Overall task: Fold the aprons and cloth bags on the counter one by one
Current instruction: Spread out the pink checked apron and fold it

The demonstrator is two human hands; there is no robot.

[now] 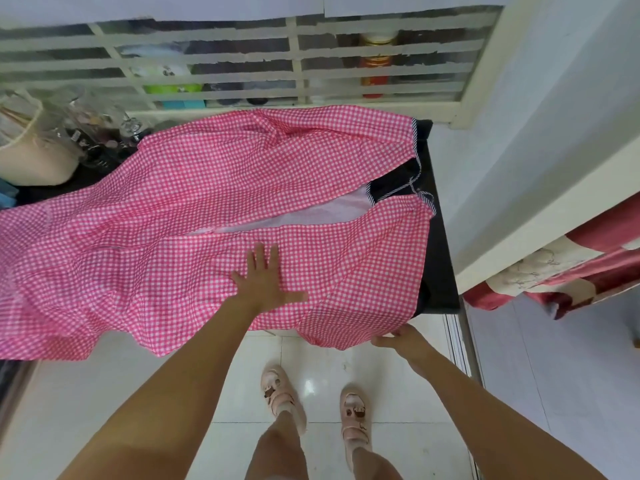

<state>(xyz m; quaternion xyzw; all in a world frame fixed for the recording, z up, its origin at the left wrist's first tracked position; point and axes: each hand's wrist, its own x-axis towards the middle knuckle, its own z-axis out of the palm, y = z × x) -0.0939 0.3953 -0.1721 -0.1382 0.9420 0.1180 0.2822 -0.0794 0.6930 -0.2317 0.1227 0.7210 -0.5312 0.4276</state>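
A narrow black counter (440, 258) stands under a barred window (298, 64), with a white tiled floor (311, 382) in front of it and a white wall close on its right. A pink gingham apron (194, 209) covers nearly the whole top. Only a dark strip stays bare along the counter's right edge. The apron's near hem spills over the front edge and hangs above the floor, lowest at the left. At the far left a cream bag (34, 157) and some clear wrappers crowd the counter's back corner, touching the cloth.

The hands are apart. The left hand (265, 282) lies flat on the apron near the front edge, fingers spread. The right hand (403, 341) is below the counter's near right corner, pinching the hanging hem.
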